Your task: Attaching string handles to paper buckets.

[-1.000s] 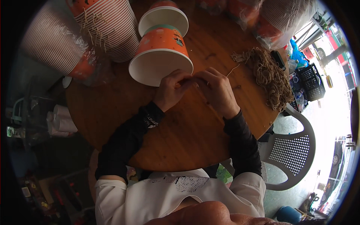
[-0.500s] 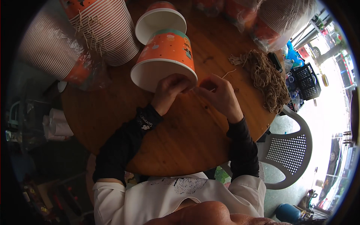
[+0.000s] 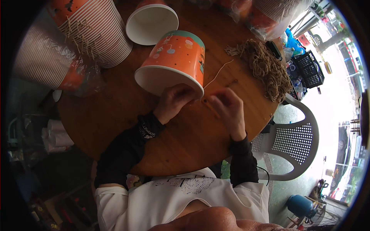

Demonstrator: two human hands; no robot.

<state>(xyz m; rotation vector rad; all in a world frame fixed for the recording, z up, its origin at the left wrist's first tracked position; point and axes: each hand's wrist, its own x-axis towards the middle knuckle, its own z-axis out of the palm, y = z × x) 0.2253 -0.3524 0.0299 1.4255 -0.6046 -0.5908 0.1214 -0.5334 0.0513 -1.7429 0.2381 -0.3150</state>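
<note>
An orange paper bucket (image 3: 178, 54) with a teal band and small printed figures lies tilted on its side, its white-rimmed mouth toward me. My left hand (image 3: 174, 101) grips the lower right of that rim, fingers closed on it and partly tucked inside. Just right of the rim is my right hand (image 3: 230, 109), apart from the bucket, with curled fingers smeared by motion; whether they pinch anything is unclear. A thin tan string (image 3: 219, 72) runs from beside the rim up and right across the wooden table (image 3: 185, 142).
Behind stands another bucket (image 3: 152, 25), mouth toward me. Nested bucket stacks (image 3: 94, 32) are at left, one with strings hanging on it. A tan twine bundle (image 3: 264, 67) lies at right near a grey plastic chair (image 3: 314, 150). Wrapped buckets (image 3: 269, 17) sit at the far right.
My right hand has drawn back from the rim, toward me. More of the string now shows beside the bucket. My left hand keeps its grip while the whole view has shifted slightly.
</note>
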